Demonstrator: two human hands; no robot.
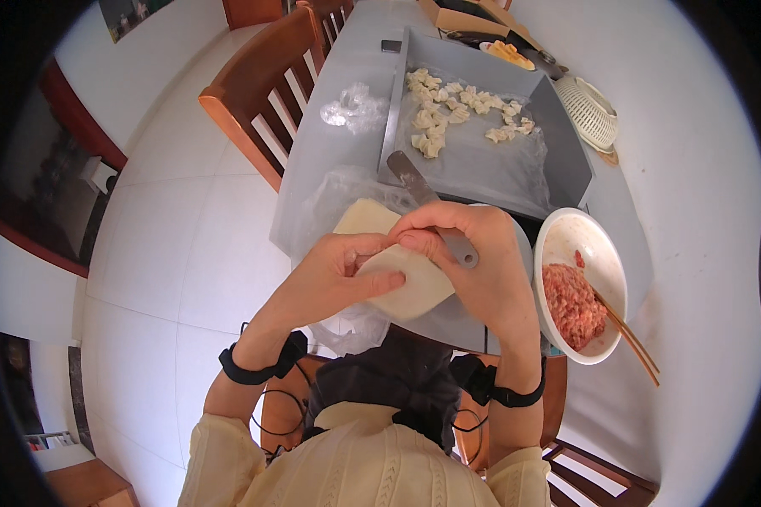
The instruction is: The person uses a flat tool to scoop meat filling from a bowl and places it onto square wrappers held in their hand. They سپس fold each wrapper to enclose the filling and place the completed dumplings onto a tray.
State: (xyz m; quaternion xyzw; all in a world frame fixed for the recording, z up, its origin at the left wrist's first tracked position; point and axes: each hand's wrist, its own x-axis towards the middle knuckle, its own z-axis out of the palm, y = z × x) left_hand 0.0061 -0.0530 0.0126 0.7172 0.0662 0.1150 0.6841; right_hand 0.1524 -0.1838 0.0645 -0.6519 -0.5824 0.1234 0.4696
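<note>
A pale sheet of dough wrapper (pixel 412 285) is held between both my hands above the table's near edge. My left hand (pixel 342 269) grips its left side, the thumb lying across the face. At its upper edge, my right hand (pixel 475 253) pinches with thumb and forefinger. A metal spatula (pixel 412 177) passes behind my right forefinger, its holed handle end showing by the palm; whether that hand holds it I cannot tell. More wrappers (pixel 366 217) lie on plastic film just beyond my left hand. To the right stands a white bowl (pixel 599 237) of minced meat (pixel 571 304) with chopsticks (pixel 634 348).
A grey tray (pixel 567 152) lined with plastic film holds several folded dumplings (pixel 431 120). Crumpled clear film (pixel 355 108) lies left of it. A cream basket (pixel 586 114) and a dish of yellow pieces (pixel 507 54) are farther back. Wooden chairs (pixel 260 82) stand along the left side.
</note>
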